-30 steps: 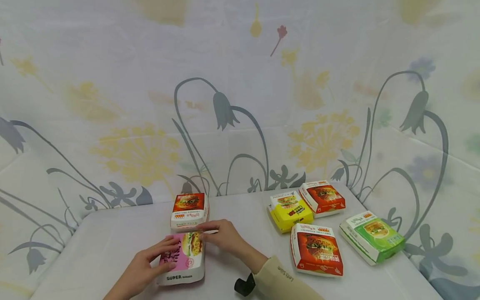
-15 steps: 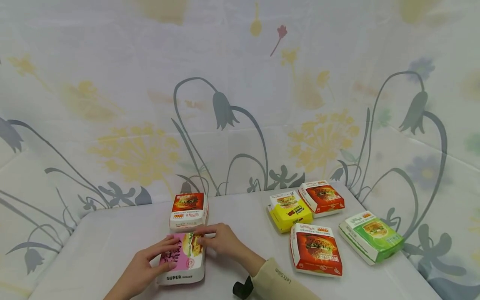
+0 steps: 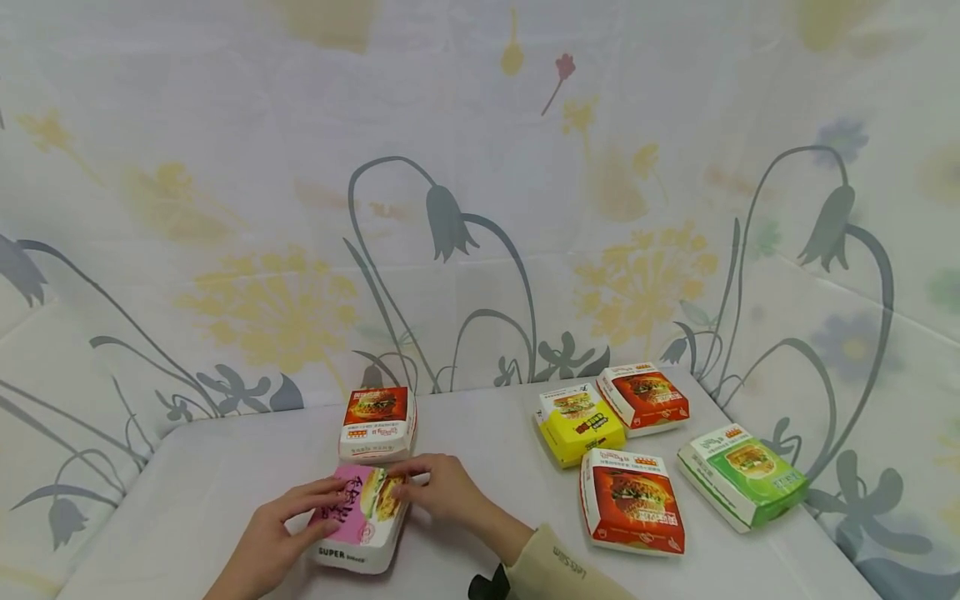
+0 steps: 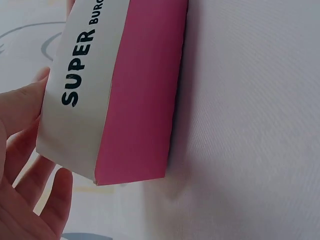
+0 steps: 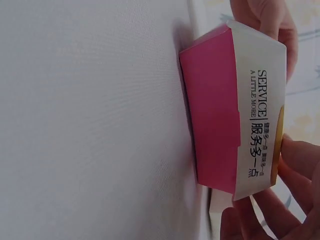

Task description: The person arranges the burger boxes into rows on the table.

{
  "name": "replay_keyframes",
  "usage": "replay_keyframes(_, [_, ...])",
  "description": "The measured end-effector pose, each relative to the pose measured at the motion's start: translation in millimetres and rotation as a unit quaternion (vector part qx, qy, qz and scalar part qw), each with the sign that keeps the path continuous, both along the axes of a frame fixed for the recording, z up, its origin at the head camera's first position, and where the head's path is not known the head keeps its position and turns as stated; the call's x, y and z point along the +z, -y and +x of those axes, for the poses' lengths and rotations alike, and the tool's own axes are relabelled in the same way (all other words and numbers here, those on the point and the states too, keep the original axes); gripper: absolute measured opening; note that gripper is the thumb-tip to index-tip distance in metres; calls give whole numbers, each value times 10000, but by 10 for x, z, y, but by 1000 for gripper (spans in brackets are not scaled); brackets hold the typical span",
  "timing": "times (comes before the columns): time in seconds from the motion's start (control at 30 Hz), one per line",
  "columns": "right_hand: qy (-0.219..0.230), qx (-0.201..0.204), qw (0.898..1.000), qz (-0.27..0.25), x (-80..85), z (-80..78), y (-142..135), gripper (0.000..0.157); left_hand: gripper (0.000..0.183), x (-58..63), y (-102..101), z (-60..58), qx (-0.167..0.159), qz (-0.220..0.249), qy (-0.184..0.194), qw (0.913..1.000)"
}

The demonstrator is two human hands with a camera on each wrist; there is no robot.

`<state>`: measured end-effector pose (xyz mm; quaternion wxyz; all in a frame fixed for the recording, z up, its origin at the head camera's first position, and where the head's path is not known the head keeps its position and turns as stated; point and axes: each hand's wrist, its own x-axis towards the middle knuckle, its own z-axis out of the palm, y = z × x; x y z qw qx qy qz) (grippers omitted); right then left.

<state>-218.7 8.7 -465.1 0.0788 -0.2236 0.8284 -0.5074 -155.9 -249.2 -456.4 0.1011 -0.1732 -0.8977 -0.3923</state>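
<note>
The left hand (image 3: 266, 537) lies at the left side of the pink burger box (image 3: 352, 517), thumb and fingers bent about its left edge, so the hand is partly closed with that box in its hold. The pink burger box sits on the white table (image 3: 195, 492) between the two hands, its near side lettered "SUPER" (the left wrist view shows the word large, above a deep pink base). Behind it, near its far end, stands a red-and-white box (image 3: 377, 425). The right hand (image 3: 446, 492) is at the pink burger box's far right corner, thumb and fingers pinching it there; its pale sleeve (image 3: 562, 575) reaches in from the lower edge, with a black object (image 3: 491, 583) just beside the cuff.

Well apart to the right come a yellow box (image 3: 580, 423), then a front red box (image 3: 633, 502) nearer the person, and a rear red box (image 3: 643, 396) close behind the yellow one. Farthest right, near the table's edge, a green box (image 3: 746, 473) lies slantwise.
</note>
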Motion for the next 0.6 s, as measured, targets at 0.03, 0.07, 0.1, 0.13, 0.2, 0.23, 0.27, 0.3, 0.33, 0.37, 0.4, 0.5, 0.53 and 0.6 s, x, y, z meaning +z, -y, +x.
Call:
replay_keyframes(0.03, [-49,22,10000,23,7,12,-4,20,26,-8,8,4,-11,0,-176,9998])
replay_keyframes(0.07, [-101,47,9999,52,13,23,-7,20,26,-11,14,8,-22,48,-333,9994])
replay_keyframes(0.1, [-153,70,9998,82,20,35,-11,20,26,-17,20,12,-23,53,-493,9988])
replay_keyframes(0.13, [-211,91,9997,116,27,47,-14,19,26,-21,24,17,-4,91,-608,9981])
replay_keyframes(0.2, [-308,129,9993,179,37,65,-21,18,26,-25,29,26,36,122,-826,9965])
replay_keyframes(0.23, [-329,139,9992,182,41,74,-23,17,27,-27,31,28,72,101,-904,9958])
replay_keyframes(0.27, [-330,140,9992,181,45,82,-24,17,27,-25,31,30,108,75,-932,9956])
replay_keyframes(0.3, [-325,136,9992,170,50,91,-26,17,27,-23,31,32,152,6,-941,9954])
replay_keyframes(0.33, [-318,130,9993,156,52,99,-28,17,26,-17,29,34,185,-49,-907,9957])
replay_keyframes(0.37, [-302,116,9994,145,54,105,-28,17,25,-11,28,36,217,-116,-840,9962])
replay_keyframes(0.4, [-281,96,9995,135,56,113,-29,17,24,-2,25,42,262,-203,-743,9967])
replay_keyframes(0.5, [-252,28,9995,171,59,132,-31,17,24,21,10,62,311,-460,-508,9972])
replay_keyframes(0.53, [-226,0,9995,199,60,138,-32,17,26,27,5,68,288,-537,-497,9969])
replay_keyframes(0.6, [-186,-52,9995,257,73,151,-35,17,31,32,-4,76,208,-647,-590,9959])
